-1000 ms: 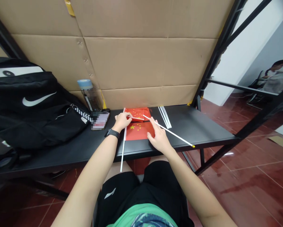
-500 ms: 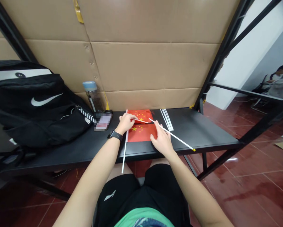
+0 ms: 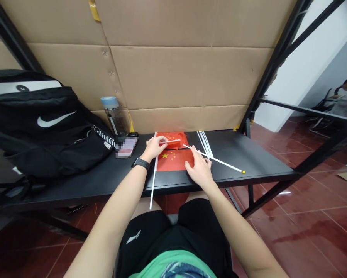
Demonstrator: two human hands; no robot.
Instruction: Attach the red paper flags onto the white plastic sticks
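Observation:
My left hand (image 3: 156,148) pinches a small red flag (image 3: 173,146) by its white sleeve edge, which points right. That flag is bunched and lies over red cloth at the back. In my right hand (image 3: 200,166) is a thin white flagpole (image 3: 227,165) with a yellow tip at its right end. The pole's bare left end stands a little apart from the sleeve's right end. Between and below my hands a second red flag (image 3: 177,161) with yellow stars lies flat. A white pole (image 3: 153,189) along its left side sticks out over the table's front edge.
Several white poles (image 3: 204,143) lie at the back right of the black table (image 3: 248,154). To the left are a phone (image 3: 127,146), a bottle with a blue lid (image 3: 114,116) and a black backpack (image 3: 46,127). Cardboard (image 3: 176,77) walls the back. A person (image 3: 345,96) sits far right.
The held flag's sleeve edge has lifted and swung level, its right end higher. The flagpole in my right hand has shifted right and turned flatter, its yellow tip rising, and its left end is apart from the sleeve.

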